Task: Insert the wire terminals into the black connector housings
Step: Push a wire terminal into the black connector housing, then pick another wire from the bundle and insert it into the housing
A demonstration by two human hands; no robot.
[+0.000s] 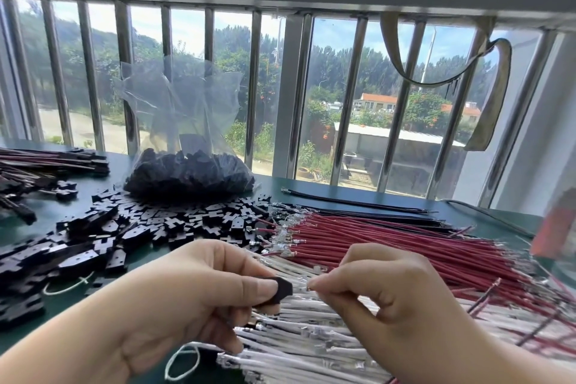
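Far left of the green surface [274,187], finished leads [46,159] were stacked out of the way, probably so done work didn't mix with raw parts. Next over, loose housings [131,227] were spread flat in front of a clear bag [187,171] of more, easy to grab one at a time. The left hand [174,299] had its grip closed on one black housing [279,290], thumb on top, open end pointing right so a terminal could go straight in. The right hand [396,296] pinched a wire terminal [308,287] just beside that opening, not clearly in yet. Under both hands lay white wires [311,340], with red wires [405,243] and black wires [358,203] beyond, terminals all facing left, likely for quick picking.
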